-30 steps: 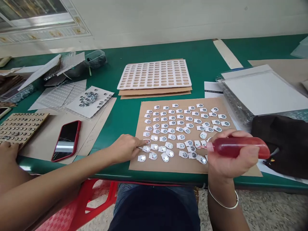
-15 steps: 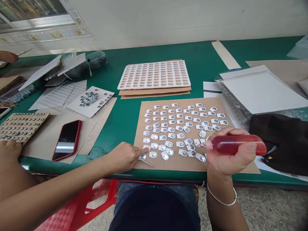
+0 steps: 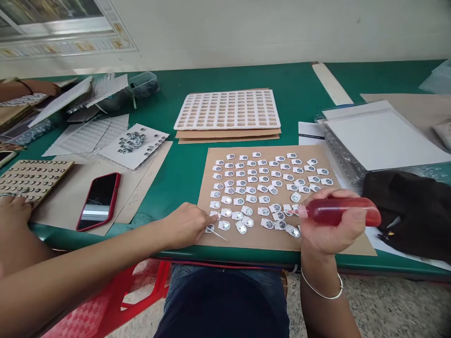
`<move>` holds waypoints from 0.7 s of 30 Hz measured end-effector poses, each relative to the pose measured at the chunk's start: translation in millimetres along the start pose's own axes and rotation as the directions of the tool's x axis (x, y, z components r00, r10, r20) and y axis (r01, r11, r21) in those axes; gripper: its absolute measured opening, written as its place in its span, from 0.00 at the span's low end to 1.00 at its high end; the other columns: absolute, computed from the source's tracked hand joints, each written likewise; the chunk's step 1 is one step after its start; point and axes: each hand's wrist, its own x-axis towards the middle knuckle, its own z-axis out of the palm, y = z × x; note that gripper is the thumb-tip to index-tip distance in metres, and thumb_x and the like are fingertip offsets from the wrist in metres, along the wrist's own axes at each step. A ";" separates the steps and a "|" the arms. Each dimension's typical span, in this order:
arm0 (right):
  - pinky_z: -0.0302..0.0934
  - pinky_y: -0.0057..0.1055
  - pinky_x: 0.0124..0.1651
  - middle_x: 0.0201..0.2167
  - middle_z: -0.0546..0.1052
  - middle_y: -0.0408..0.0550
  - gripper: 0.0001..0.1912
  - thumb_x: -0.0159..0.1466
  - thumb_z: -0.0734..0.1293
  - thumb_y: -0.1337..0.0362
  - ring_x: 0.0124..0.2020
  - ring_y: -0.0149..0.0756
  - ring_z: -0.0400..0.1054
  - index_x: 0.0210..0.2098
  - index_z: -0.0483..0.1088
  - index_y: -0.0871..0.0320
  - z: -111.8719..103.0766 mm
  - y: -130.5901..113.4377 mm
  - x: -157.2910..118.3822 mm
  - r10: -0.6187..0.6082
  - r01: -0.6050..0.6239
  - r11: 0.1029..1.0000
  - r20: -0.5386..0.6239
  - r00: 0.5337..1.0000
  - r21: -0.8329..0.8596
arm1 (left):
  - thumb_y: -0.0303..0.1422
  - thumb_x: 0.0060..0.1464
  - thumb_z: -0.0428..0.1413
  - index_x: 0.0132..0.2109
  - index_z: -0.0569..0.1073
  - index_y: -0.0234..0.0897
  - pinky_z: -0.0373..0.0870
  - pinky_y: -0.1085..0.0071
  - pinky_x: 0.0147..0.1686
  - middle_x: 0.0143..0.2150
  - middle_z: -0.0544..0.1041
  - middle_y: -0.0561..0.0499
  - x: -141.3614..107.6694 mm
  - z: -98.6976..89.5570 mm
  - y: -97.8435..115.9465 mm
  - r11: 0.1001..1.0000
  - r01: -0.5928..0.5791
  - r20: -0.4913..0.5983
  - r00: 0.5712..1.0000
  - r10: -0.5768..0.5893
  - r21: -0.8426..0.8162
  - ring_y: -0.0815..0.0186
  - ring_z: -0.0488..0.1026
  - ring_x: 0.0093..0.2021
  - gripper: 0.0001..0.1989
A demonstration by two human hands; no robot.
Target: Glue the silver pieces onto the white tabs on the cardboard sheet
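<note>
My right hand is wrapped round a squeeze bottle of red liquid, lying nearly level. Its thin nozzle points left, close over the white tabs at the right of a brown cardboard sheet. Many small white tabs with round silver-and-dark discs, such as this tab, lie in rough rows on the sheet. At the sheet's left edge my left hand is curled with its index finger stretched onto one tab. A thin metal stick sticks out from under its fingers.
A white grid tray rests on cardboard behind the sheet. To the left are a red-cased phone, small metal parts on white card, and a board of studs with another person's hand. Dark cloth lies right.
My right hand and the bottle have shifted slightly left along the tabs. My left hand stays at the same tab, its stick turned a little. At far left, another person's arm reaches further in.
</note>
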 end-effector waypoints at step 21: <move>0.66 0.44 0.40 0.36 0.71 0.51 0.19 0.52 0.70 0.64 0.38 0.42 0.67 0.43 0.67 0.58 27.9 11.1 -111.8 0.003 0.322 0.786 0.524 0.852 -0.528 | 0.24 0.55 0.47 0.55 0.67 0.34 0.66 0.69 0.25 0.33 0.78 0.46 -8.3 43.6 -1.5 0.998 -0.014 -0.205 0.979 -0.001 -0.067 0.60 0.76 0.30 0.21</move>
